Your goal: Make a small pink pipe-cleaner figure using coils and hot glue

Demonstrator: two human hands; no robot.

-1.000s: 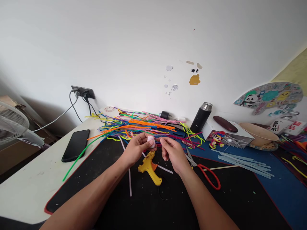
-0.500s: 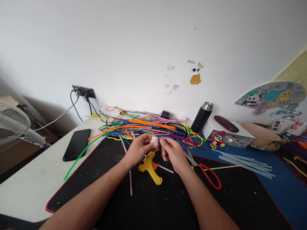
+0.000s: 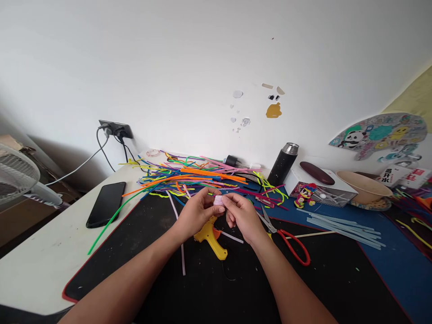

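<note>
My left hand (image 3: 197, 211) pinches a small pale-lilac coil (image 3: 218, 200), seemingly wound from pipe cleaner, between thumb and fingers. From the other side my right hand (image 3: 241, 213) closes thumb and forefinger on the coil's edge. Fingers cover part of the piece. Just below the hands a yellow hot glue gun (image 3: 216, 245) lies on the black mat (image 3: 162, 279), its front end partly hidden. A pale-lilac pipe cleaner (image 3: 183, 258) lies to the left. Red-handled scissors (image 3: 292, 243) rest open to the right of my right hand.
Many coloured pipe cleaners (image 3: 202, 173) are heaped along the wall. A phone (image 3: 106, 204) lies at left, near a fan (image 3: 20, 175). A black thermos (image 3: 283, 164), a small clown-like figure (image 3: 304, 195), glue sticks (image 3: 347, 231) and a bowl (image 3: 366, 186) stand or lie at right.
My right fingers have moved left onto the lilac coil, which my left hand keeps holding. The whole view has shifted slightly.
</note>
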